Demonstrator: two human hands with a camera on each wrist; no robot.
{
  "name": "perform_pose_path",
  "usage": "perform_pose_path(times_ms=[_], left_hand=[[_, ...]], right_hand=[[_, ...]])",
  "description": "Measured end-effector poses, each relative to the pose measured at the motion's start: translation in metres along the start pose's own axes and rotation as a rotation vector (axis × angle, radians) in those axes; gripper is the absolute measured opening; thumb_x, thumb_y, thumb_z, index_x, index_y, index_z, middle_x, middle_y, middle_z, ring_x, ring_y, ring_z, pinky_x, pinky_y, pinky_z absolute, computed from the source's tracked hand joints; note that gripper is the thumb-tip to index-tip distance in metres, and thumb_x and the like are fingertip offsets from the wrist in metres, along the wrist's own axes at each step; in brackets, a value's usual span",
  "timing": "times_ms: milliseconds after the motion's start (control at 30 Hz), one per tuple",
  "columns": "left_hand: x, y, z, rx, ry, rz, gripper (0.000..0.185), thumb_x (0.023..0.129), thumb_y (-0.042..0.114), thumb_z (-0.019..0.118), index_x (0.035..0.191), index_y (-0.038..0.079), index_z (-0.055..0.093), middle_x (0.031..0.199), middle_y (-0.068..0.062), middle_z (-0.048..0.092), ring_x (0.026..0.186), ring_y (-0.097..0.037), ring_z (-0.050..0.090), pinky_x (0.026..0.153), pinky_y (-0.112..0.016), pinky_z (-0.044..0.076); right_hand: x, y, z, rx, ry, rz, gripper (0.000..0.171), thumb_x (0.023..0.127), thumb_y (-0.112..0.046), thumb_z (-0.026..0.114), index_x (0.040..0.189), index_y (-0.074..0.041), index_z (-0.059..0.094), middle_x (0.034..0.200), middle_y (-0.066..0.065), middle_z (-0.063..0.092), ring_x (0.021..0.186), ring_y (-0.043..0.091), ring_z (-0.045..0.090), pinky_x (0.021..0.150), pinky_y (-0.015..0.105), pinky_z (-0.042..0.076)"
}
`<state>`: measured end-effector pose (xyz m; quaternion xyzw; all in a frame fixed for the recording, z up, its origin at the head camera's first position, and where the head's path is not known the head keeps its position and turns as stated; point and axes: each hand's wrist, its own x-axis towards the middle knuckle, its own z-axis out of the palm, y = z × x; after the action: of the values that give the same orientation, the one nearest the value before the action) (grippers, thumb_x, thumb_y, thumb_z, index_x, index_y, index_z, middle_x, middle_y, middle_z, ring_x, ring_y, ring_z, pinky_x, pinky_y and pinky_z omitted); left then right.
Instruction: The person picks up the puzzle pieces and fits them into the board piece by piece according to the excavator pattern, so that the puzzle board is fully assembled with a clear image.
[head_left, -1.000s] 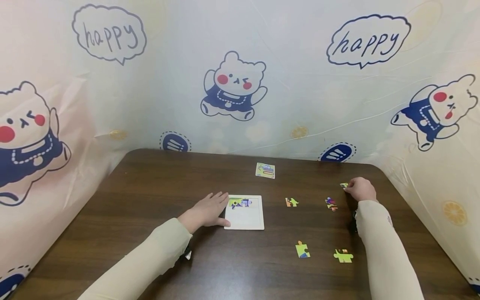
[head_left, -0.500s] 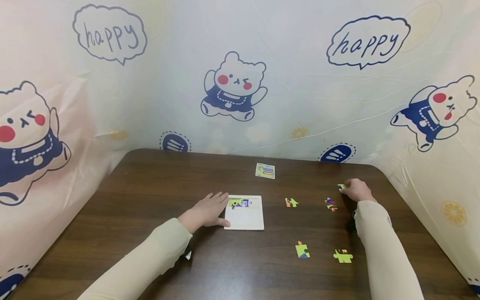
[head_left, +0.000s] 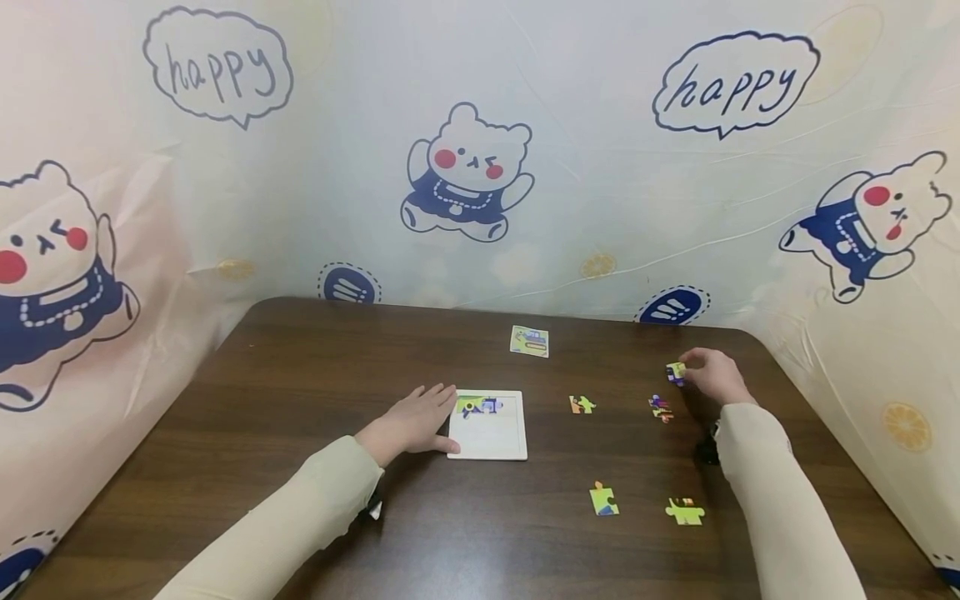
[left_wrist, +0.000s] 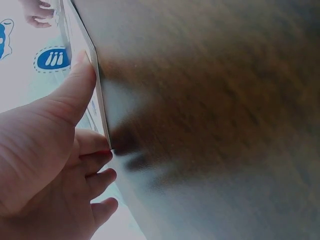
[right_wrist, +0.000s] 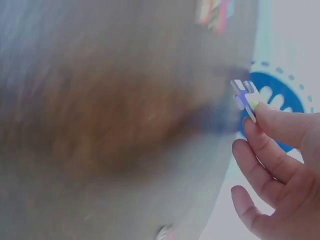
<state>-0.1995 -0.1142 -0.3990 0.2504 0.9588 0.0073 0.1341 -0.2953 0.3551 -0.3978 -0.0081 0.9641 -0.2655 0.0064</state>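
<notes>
**Piece lifted at far right**

The right hand [head_left: 714,375] pinches a puzzle piece [head_left: 676,372], now raised off the surface [head_left: 300,375] where it lay flat a moment ago. The left hand [head_left: 416,419], fingers straight, braces the white tray [head_left: 491,442] unchanged. The piece appears ready for transfer.

Even, soft light is filling the head view, sharp throughout, edges bowing slightly. Both wrist views are smearing: the table [left_wrist: 210,100] is blurring badly, pale glare is washing across its lower half.
</notes>
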Motion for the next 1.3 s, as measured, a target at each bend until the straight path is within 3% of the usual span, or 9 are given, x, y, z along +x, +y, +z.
perform_pose_path(times_ms=[200, 333, 500, 700, 933, 1300], left_hand=[[-0.002, 0.000, -0.001, 0.001, -0.007, -0.002, 0.083, 0.084, 0.051, 0.059, 0.141, -0.003, 0.031, 0.147, -0.014, 0.026, 0.135, -0.029, 0.021, 0.108, -0.045, 0.017], [-0.002, 0.000, -0.001, 0.000, -0.005, -0.004, 0.083, 0.083, 0.051, 0.059, 0.141, -0.003, 0.032, 0.147, -0.014, 0.027, 0.135, -0.029, 0.022, 0.108, -0.045, 0.017], [-0.002, -0.001, 0.000, 0.004, -0.002, -0.002, 0.083, 0.084, 0.051, 0.059, 0.141, -0.003, 0.032, 0.147, -0.015, 0.027, 0.135, -0.029, 0.022, 0.108, -0.045, 0.018], [-0.001, -0.001, 0.003, -0.007, 0.002, -0.008, 0.083, 0.083, 0.051, 0.059, 0.141, -0.002, 0.033, 0.147, -0.014, 0.028, 0.135, -0.029, 0.022, 0.108, -0.044, 0.017], [-0.002, 0.001, 0.000, 0.005, 0.001, -0.011, 0.084, 0.083, 0.052, 0.058, 0.141, -0.002, 0.032, 0.147, -0.014, 0.027, 0.135, -0.029, 0.022, 0.108, -0.045, 0.018], [0.003, -0.003, 0.004, -0.029, -0.007, -0.005, 0.086, 0.082, 0.054, 0.059, 0.142, -0.002, 0.031, 0.148, -0.014, 0.026, 0.136, -0.029, 0.020, 0.109, -0.044, 0.014]], right_hand=[[0.000, -0.030, 0.005, 0.142, -0.018, -0.067, 0.023, 0.087, -0.011, 0.063, 0.105, 0.003, 0.060, 0.093, 0.020, 0.063, 0.082, 0.030, 0.057, 0.069, 0.040, 0.046], [-0.005, -0.062, 0.012, 0.234, -0.075, -0.107, 0.026, 0.088, -0.009, 0.061, 0.111, 0.004, 0.058, 0.093, 0.021, 0.063, 0.082, 0.031, 0.057, 0.068, 0.036, 0.046], [-0.010, -0.099, 0.025, 0.344, -0.155, -0.149, 0.026, 0.089, -0.009, 0.060, 0.112, 0.004, 0.057, 0.095, 0.024, 0.062, 0.084, 0.036, 0.057, 0.071, 0.043, 0.049], [-0.016, -0.133, 0.045, 0.356, -0.215, -0.212, 0.023, 0.090, -0.012, 0.061, 0.109, 0.000, 0.059, 0.090, 0.019, 0.064, 0.082, 0.038, 0.057, 0.071, 0.047, 0.049], [-0.029, -0.169, 0.072, 0.380, -0.287, -0.196, 0.016, 0.087, -0.009, 0.063, 0.102, -0.003, 0.062, 0.082, 0.011, 0.064, 0.079, 0.037, 0.058, 0.067, 0.045, 0.051], [-0.029, -0.190, 0.116, 0.344, -0.390, -0.212, 0.010, 0.085, -0.008, 0.066, 0.094, -0.004, 0.064, 0.071, 0.005, 0.063, 0.066, 0.022, 0.058, 0.058, 0.034, 0.051]])
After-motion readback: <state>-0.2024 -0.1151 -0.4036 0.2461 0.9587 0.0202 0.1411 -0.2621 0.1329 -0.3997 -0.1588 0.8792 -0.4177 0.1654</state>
